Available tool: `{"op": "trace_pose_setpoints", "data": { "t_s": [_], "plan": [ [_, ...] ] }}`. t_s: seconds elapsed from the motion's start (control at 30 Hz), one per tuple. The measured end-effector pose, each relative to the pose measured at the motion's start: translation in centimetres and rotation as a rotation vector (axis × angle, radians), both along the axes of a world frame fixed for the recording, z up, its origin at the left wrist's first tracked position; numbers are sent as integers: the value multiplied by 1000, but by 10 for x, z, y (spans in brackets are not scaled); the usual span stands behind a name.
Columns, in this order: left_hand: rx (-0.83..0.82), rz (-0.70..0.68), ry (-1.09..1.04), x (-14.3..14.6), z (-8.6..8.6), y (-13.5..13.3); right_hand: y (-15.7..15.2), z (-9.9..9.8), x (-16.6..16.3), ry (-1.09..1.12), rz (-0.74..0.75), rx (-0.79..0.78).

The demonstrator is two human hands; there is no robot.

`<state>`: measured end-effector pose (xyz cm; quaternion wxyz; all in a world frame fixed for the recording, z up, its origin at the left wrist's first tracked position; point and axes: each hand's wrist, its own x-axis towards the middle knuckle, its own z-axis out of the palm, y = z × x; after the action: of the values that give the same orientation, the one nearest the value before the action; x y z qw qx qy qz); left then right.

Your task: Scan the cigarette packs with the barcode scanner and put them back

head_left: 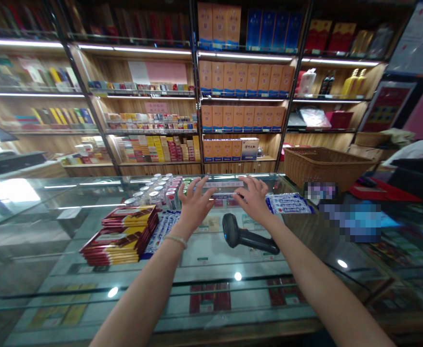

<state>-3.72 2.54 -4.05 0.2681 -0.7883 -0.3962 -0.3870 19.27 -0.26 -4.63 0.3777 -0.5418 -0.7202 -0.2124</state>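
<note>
**Slim white item between two hands above glass counter**

Left hand (196, 205) and right hand (255, 201): fingers spread and bent, thumbs turned inward to either end of a slim white item (225, 196). Could not tell whether either set of fingers had closed on it. Item lay level, crosswise; narrow, pale, with a small dark mark near its right end; finer detail too small to read.

Just nearer the wearer, a black scanner (252, 238) rested on the counter (187, 277), its head leftward, a small blue light showing. Blue-and-white packets (290, 204) lay beyond the right forearm. Left: stacked red-and-yellow packs (122, 233) and, behind, clear-topped containers (156, 195), contents not discernible.

Inside the glass case, below the top: red boxes (210, 294). Far right, a wicker basket (329, 168); contents could not be made out. Wall shelves (198, 120) held orange-and-blue boxes (245, 79).
</note>
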Motion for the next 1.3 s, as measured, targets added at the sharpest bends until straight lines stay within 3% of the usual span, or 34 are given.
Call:
{"op": "trace_pose_setpoints", "data": {
  "t_s": [0.23, 0.4, 0.7, 1.3],
  "plan": [
    [49, -32, -11, -2, -3, 2, 5, -4, 0, 39, 11, -61],
    [90, -32, -7, -2, -5, 4, 3, -3, 0, 64, 43, -42],
    [58, -11, -26, -3, -4, 5, -2, 1, 2, -102, -15, 9],
    [69, 45, 10, -5, 1, 3, 2, 2, 11, -90, -36, 80]
  ]
}}
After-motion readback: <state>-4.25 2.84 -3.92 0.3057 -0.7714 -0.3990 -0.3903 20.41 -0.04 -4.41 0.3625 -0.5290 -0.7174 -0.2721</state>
